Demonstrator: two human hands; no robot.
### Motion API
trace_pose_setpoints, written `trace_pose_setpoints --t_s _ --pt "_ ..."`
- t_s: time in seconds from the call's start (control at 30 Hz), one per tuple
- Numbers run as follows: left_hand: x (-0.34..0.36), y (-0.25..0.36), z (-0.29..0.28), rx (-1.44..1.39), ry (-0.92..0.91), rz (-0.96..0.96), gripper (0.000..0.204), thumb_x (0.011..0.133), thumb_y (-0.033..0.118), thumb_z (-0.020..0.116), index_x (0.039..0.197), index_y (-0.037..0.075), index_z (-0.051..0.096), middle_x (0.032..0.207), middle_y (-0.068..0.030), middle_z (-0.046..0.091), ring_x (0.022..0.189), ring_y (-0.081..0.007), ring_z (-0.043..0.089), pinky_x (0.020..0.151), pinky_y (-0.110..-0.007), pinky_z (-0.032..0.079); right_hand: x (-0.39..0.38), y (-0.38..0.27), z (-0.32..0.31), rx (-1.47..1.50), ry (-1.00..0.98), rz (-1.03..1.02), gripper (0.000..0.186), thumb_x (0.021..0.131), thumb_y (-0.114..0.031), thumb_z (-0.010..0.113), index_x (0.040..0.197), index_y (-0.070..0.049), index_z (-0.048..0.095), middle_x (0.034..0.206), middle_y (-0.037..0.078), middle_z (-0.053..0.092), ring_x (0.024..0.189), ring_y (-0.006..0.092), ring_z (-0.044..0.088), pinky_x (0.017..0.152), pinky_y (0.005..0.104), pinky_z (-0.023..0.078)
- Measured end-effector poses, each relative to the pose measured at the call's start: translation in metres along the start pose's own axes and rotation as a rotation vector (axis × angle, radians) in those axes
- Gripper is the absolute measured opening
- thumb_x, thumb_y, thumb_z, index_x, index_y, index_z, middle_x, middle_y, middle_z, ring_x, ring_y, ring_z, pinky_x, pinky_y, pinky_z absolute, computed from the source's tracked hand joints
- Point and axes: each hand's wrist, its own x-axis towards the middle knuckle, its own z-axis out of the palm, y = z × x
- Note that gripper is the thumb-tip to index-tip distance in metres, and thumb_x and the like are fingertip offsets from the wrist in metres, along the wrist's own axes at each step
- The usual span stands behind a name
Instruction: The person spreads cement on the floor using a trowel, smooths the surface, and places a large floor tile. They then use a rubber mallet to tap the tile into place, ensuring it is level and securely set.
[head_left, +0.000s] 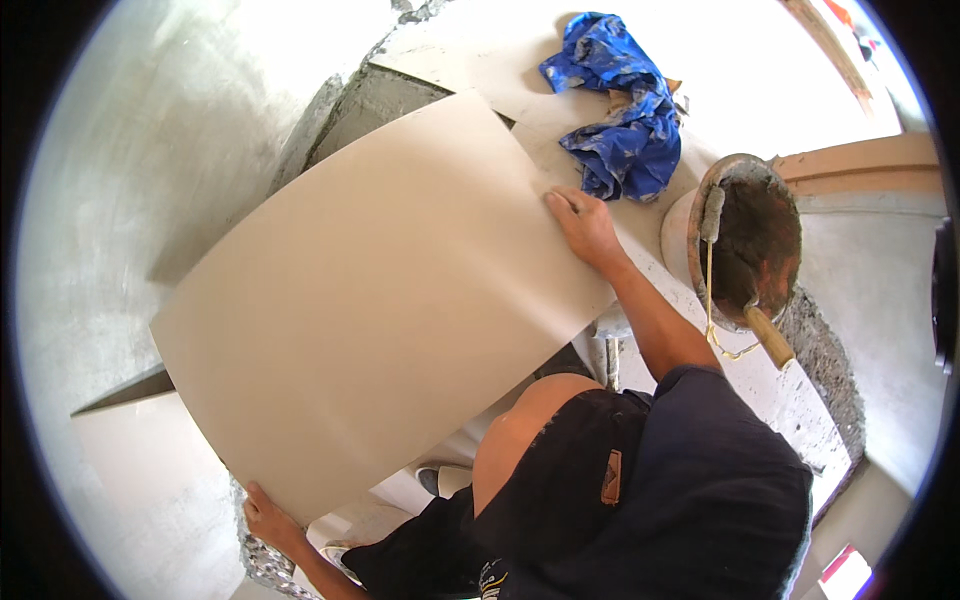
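I hold a large beige tile [370, 290] tilted across the middle of the head view by two opposite edges. My right hand [580, 225] grips its right edge near the upper corner. My left hand [265, 510] grips its lower left edge, with the fingertips at the rim. The tile hides much of the surface behind it; rough grey cement [375, 100] shows past its top edge. To the right of my right hand stands a bucket [685, 235] of grey mortar, with a wooden tool handle [770, 335] over its rim and a string tied at its side.
A crumpled blue sheet [625, 120] lies on a pale surface at the top. A smooth grey wall [120, 170] rises at the left. A wooden frame [860, 160] runs behind the bucket. Rough broken concrete [830, 360] borders the right side. A short pipe [612, 365] shows below the tile.
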Motion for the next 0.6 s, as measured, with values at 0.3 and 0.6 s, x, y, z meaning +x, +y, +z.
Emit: trace_pose_setpoints --t_s 0.3,0.6 --pt "0.097 0.235 0.008 0.005 -0.095 0.473 0.062 0.092 0.050 0.059 0.065 -0.003 0.043 0.061 -0.0075 0.043 0.061 -0.0155 0.038 0.057 -0.034 0.037 -0.053 0.072 -0.034 0.097 0.406 0.231 0.033 0.094 -0.027 0.059 0.106 0.002 0.067 0.096 0.018 0.070 0.090 0.0237 0.065 0.081 0.0337 0.049" --pt "0.103 0.397 0.022 0.144 -0.100 0.946 0.065 0.090 0.059 0.052 0.072 -0.003 0.060 0.066 -0.0226 0.056 0.059 -0.0268 0.046 0.061 -0.043 0.041 -0.072 0.134 -0.042 -0.026 0.440 0.604 0.045 0.094 -0.039 0.054 0.104 0.002 0.068 0.099 0.020 0.068 0.091 0.0320 0.064 0.084 0.0411 0.048"
